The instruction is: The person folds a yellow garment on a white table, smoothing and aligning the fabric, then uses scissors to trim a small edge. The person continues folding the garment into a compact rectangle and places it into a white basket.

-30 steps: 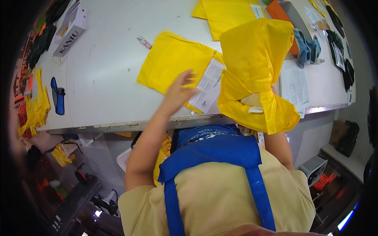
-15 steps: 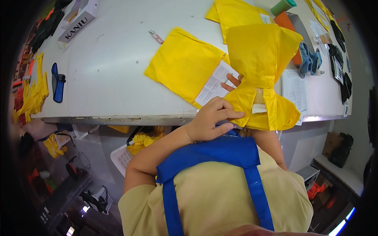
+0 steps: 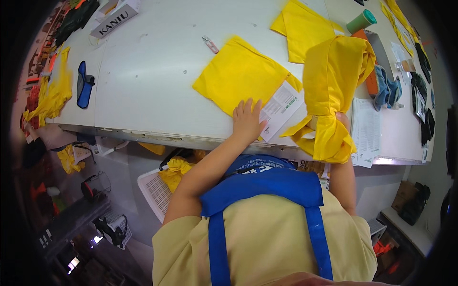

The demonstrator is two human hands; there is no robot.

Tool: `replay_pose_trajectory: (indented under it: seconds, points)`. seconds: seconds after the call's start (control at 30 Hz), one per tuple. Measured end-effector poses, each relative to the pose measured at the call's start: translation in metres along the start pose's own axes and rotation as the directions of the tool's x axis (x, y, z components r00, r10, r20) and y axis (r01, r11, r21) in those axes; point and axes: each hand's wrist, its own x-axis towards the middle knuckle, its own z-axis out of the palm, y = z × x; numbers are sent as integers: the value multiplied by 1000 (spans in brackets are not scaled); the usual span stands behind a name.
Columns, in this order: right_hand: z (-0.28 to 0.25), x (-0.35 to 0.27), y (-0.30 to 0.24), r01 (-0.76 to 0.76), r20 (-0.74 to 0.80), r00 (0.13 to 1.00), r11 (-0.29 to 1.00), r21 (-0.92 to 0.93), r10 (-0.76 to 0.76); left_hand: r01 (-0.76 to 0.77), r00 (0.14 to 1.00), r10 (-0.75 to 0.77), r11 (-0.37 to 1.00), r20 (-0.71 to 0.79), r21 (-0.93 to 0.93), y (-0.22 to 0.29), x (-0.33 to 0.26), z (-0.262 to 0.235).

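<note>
My left hand [image 3: 248,122] lies with its fingers stretched over the near edge of a folded yellow cloth [image 3: 241,71], beside a white printed leaflet [image 3: 282,110] that rests on it. My right hand [image 3: 343,122] grips a shiny yellow fabric piece [image 3: 329,76], gathered at its middle and flaring above and below. Most of that hand's fingers are hidden behind the fabric. Below the gather, a bit of pale material shows in a gap.
Small thread snips [image 3: 210,45] lie past the folded cloth. More yellow cloth [image 3: 305,31], a green spool [image 3: 361,21], blue denim fabric [image 3: 386,88] and printed sheets [image 3: 366,126] occupy the table's right side. A blue-black item [image 3: 85,85] and a white box [image 3: 114,19] are leftward.
My left hand has left the yellow fabric piece and moved onto the folded cloth's near edge. My right hand has shifted rightward with the piece, which now looks more twisted.
</note>
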Motion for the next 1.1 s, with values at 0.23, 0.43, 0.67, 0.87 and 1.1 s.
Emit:
replay_pose_trajectory:
  seconds: [0.23,0.43,0.67,0.87,1.1]
  points:
    - [-18,29,-24,239,220,969,664,-709,-115,-231,952,210,970,225,74,-35,-17,11]
    - [6,56,9,160,143,986,229,-960,-88,-90,921,1,973,390,212,-54,-24,-21]
    - [-38,80,33,215,136,967,405,-889,-215,-132,916,96,989,390,66,-25,-60,37]
    - [-42,80,24,142,67,984,502,-853,-164,474,867,-458,879,194,-42,-21,-37,3]
    - [-47,81,28,158,80,985,619,-769,-152,513,523,-748,-106,408,-852,-28,-24,8]
